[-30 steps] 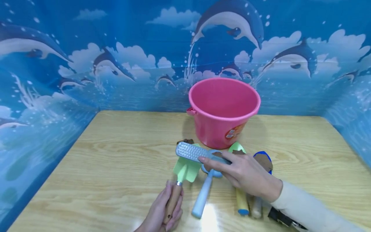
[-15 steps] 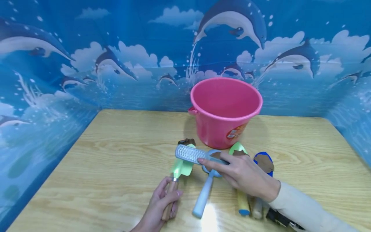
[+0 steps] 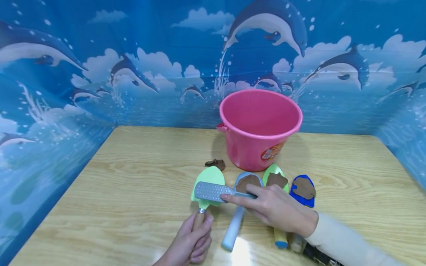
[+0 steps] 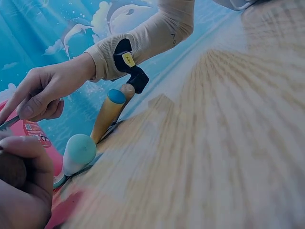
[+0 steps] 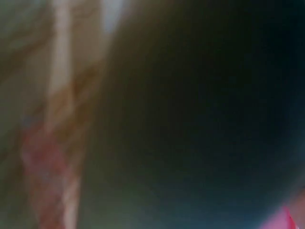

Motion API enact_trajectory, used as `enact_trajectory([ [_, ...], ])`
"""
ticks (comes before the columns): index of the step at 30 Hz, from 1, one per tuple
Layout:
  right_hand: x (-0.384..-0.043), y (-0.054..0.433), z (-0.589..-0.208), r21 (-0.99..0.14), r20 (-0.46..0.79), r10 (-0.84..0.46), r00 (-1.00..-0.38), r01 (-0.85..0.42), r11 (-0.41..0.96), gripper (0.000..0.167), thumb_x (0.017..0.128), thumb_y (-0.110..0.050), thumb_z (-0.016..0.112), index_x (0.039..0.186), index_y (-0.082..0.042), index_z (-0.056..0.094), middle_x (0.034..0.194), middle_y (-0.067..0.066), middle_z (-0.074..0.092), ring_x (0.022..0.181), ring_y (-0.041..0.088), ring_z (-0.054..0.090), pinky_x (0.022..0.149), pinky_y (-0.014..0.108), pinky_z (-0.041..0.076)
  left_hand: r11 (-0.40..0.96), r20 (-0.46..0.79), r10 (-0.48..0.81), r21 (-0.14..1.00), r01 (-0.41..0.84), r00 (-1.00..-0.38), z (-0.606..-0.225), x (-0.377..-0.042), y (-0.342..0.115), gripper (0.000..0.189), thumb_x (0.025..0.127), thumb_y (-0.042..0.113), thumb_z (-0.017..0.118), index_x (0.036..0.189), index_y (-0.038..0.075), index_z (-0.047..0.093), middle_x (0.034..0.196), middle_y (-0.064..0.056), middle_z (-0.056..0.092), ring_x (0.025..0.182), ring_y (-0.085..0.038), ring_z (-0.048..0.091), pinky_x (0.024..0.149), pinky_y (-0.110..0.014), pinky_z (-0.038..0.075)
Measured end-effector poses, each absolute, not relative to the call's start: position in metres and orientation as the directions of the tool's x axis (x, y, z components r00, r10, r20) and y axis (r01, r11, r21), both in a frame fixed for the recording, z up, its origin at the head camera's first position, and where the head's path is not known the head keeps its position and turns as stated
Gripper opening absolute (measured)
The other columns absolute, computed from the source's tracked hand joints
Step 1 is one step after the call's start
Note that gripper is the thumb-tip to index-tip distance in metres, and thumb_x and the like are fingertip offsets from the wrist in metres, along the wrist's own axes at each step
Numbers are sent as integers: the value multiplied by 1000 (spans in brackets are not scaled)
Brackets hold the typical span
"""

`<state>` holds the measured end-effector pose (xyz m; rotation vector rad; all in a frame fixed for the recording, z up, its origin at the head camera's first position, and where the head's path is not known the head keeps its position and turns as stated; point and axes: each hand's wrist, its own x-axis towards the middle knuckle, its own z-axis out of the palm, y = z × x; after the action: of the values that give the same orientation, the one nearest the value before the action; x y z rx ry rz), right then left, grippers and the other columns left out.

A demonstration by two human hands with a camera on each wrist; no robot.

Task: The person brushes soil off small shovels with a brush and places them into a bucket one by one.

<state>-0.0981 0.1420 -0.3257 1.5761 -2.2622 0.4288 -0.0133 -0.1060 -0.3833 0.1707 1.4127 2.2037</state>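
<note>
There was one big round pink plastic bucket (image 3: 243, 151), standing on the far side of one light wooden table (image 3: 133, 192). There were four little digging tools. One was a pale green pointed trowel (image 3: 210, 175) with a brown wooden handle, one a light blue round scoop (image 3: 235, 223) with a light blue handle, one a green pointed trowel with a yellow handle (image 3: 270, 170), and one a small bright blue shovel (image 3: 307, 202). They made a row from left to right, on the near side of the bucket. Three flat brown patches (image 3: 249, 182) sat on the three tools to the right, one on each. One dark brown lump (image 3: 218, 164) lay on the table, just left of the bucket. There was one flat grey tool with dots (image 3: 211, 191) too. The left hand (image 3: 191, 240) was closed around the wooden handle of the pale green trowel, at the near left of the row. The right hand (image 3: 277, 207) pinched the thin handle of the flat grey tool, with the pointing finger stretched along it. That tool's wide end was over the pale green blade, but I could not tell if they touched. The right wrist view was too dark and blurry to help.
</note>
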Motion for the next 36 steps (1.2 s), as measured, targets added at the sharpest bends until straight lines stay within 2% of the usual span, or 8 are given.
enact_trajectory([
  [6, -96, 139, -331, -51, 478, -828, -292, -951, 305, 43, 106, -24, 25, 141, -24, 50, 94, -5, 57, 50, -4, 26, 43, 5, 19, -287, -162, 499, 896, -339, -851, -383, -10, -105, 20, 102, 25, 47, 105, 7, 39, 55, 10, 37, 42, -1, 36, 39, -15, 32],
  [12, -103, 145, -332, -58, 446, -802, -397, -907, 416, 44, 105, -31, 24, 142, -30, 48, 103, -4, 61, 52, -4, 38, 46, 8, 30, -299, -126, 504, 903, -309, -855, -385, -10, -105, 16, 102, 22, 46, 102, 7, 41, 54, 10, 37, 42, 0, 37, 40, -15, 33],
  [15, -107, 150, -332, -59, 446, -753, -483, -856, 514, 39, 103, -25, 43, 142, -31, 48, 100, -2, 61, 55, 0, 45, 49, 15, 39, -305, -131, 502, 898, -316, -855, -384, -10, -104, 16, 102, 22, 47, 102, 7, 41, 54, 10, 37, 42, 0, 37, 40, -15, 33],
  [20, -108, 156, -330, -124, 448, -671, -591, -784, 608, 61, 88, -5, 65, 142, -28, 49, 87, -3, 52, 53, 1, 36, 44, 14, 34, -299, -149, 492, 896, -328, -858, -384, -11, -104, 18, 101, 22, 48, 104, 7, 40, 54, 10, 36, 42, -1, 37, 40, -16, 33],
  [24, -101, 151, -326, -128, 482, -705, -521, -837, 531, 40, 102, -22, 47, 142, -27, 48, 95, -3, 56, 55, -1, 39, 48, 13, 36, -302, -124, 494, 904, -303, -860, -384, -11, -105, 15, 102, 20, 47, 102, 6, 40, 55, 10, 37, 42, -1, 37, 40, -15, 33],
  [27, -93, 144, -325, -99, 492, -765, -414, -900, 424, 42, 106, -29, 28, 142, -26, 49, 90, -6, 53, 53, -4, 34, 47, 8, 31, -299, -129, 496, 903, -308, -859, -383, -12, -105, 14, 102, 19, 46, 101, 7, 39, 55, 10, 37, 42, -2, 36, 40, -15, 33],
  [30, -87, 138, -326, -75, 483, -805, -343, -933, 352, 42, 106, -26, 25, 141, -27, 50, 79, -9, 42, 50, -4, 21, 43, 5, 19, -293, -149, 490, 900, -323, -859, -382, -12, -105, 16, 102, 21, 47, 101, 8, 38, 55, 10, 36, 42, -2, 36, 40, -16, 33],
  [36, -91, 139, -330, -91, 461, -813, -356, -930, 356, 45, 105, -27, 22, 142, -28, 48, 81, -8, 45, 49, -5, 20, 42, 6, 18, -327, -102, 515, 894, -305, -851, -382, -10, -106, 12, 102, 18, 44, 100, 9, 38, 55, 11, 37, 43, 0, 37, 41, -15, 33],
])
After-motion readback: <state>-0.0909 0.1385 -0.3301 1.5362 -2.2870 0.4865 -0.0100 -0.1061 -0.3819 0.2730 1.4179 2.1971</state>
